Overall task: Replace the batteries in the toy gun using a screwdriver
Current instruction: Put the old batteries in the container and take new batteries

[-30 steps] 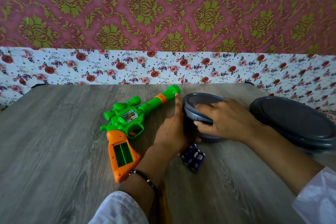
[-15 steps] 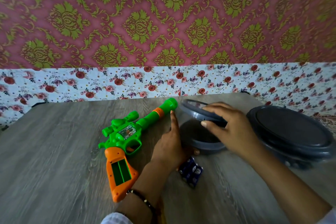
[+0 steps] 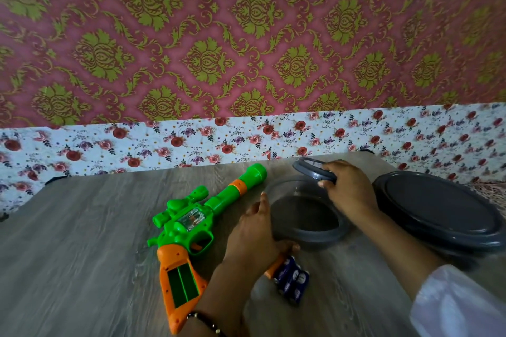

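The toy gun (image 3: 191, 227) lies flat on the wood-grain table (image 3: 68, 241), green barrel pointing away and to the right, orange grip nearest the viewer with a green panel set in its side. The left hand (image 3: 253, 241) sits just right of the gun's trigger area, not touching the gun; its fingers are extended along the near-left wall of a small grey container (image 3: 306, 216), steadying it, forefinger pointing upward. A pack of blue batteries (image 3: 291, 280) lies on the table just below that hand, an orange object partly hidden beneath the palm beside it. The right hand (image 3: 347, 191) pinches a round grey lid (image 3: 312, 168), raised and tilted above the container's far rim. A larger lidded grey container (image 3: 438, 210) stands at right, apart from the gun.
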A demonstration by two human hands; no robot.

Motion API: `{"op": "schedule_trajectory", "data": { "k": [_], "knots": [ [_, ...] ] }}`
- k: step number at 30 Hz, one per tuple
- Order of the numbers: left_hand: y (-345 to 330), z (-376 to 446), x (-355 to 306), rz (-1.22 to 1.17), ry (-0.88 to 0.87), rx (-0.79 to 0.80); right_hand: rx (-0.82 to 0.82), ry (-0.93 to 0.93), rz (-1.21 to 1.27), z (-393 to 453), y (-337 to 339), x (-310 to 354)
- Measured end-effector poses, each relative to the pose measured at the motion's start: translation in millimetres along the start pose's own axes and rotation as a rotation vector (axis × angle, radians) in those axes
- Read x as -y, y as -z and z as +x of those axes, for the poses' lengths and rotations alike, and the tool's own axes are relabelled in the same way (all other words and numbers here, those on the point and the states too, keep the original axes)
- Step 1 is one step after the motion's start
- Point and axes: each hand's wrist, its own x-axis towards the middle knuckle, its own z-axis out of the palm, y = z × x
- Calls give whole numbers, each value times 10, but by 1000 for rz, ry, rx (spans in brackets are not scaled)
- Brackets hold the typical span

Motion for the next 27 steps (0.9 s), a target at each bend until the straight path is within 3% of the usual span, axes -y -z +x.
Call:
{"op": "schedule_trajectory", "data": {
  "k": [8, 11, 17, 23, 27],
  "knots": [
    [13, -9, 33, 51, -5, 11, 93, -49, -38, 53, -15, 31],
    [76, -14, 50, 66, -26, 13, 40, 15, -38, -150, 106, 107],
    [295, -14, 49, 148, -73, -86, -82, 321, 270, -1019, 256, 453],
    [342, -167, -104, 230, -209, -38, 245, 272, 177, -1276, 286, 477],
    [400, -194, -190, 190, -247, -38, 312, 193, 132, -1304, 360, 481]
  ]
}}
